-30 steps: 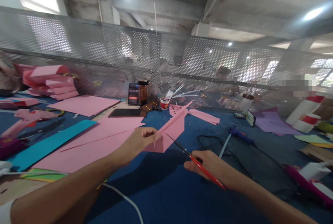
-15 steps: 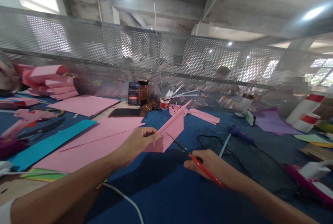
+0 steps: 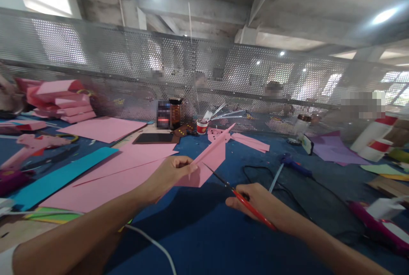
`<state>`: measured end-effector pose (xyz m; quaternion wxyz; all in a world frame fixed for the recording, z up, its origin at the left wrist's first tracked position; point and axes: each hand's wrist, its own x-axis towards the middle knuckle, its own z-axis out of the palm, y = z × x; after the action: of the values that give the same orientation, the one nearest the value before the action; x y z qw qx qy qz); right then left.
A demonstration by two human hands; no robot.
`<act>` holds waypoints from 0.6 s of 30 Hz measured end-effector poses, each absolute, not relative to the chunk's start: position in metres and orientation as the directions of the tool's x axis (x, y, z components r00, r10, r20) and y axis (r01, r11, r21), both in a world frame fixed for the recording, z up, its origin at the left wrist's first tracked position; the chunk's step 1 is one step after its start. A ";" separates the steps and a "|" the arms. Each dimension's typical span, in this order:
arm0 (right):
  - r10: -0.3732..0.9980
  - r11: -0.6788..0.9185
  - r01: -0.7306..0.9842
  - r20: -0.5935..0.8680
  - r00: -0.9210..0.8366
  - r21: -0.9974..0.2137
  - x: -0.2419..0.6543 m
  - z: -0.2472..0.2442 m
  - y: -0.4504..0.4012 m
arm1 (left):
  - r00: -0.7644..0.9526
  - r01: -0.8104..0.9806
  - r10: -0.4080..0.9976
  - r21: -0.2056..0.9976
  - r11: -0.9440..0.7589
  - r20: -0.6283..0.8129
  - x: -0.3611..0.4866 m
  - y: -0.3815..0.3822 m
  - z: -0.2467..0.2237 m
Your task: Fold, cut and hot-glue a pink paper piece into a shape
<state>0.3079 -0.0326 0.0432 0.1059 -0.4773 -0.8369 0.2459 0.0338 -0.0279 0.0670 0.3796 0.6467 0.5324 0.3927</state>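
My left hand (image 3: 174, 177) pinches a folded piece of pink paper (image 3: 212, 160) between thumb and fingers, holding it up over the blue table (image 3: 204, 232). Around the red handles of a pair of scissors (image 3: 251, 209) my right hand (image 3: 255, 202) is closed. The dark blades point up and left, and their tip lies against the lower part of the paper. Whether the blades are apart cannot be made out. Beyond the held paper lie a pink strip (image 3: 252, 142) and a small pink piece with dark dots (image 3: 213, 133).
Pink sheets (image 3: 105, 185) and a blue strip (image 3: 67, 177) lie at left, beside a pink glue gun (image 3: 32, 149). A paper cup (image 3: 202, 127) with clear sticks stands near the mesh partition (image 3: 220, 66). At right are a blue glue gun (image 3: 297, 166), cables and purple paper (image 3: 334, 147).
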 end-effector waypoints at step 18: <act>0.864 0.408 0.759 -0.053 -0.500 -0.508 0.307 0.046 -0.034 | 0.180 0.359 0.978 0.918 -0.169 0.110 0.030 -0.023 0.060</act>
<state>0.3068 -0.0344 0.0462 0.1094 -0.4879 -0.8318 0.2410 0.0300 -0.0229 0.0604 0.3965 0.6577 0.5080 0.3900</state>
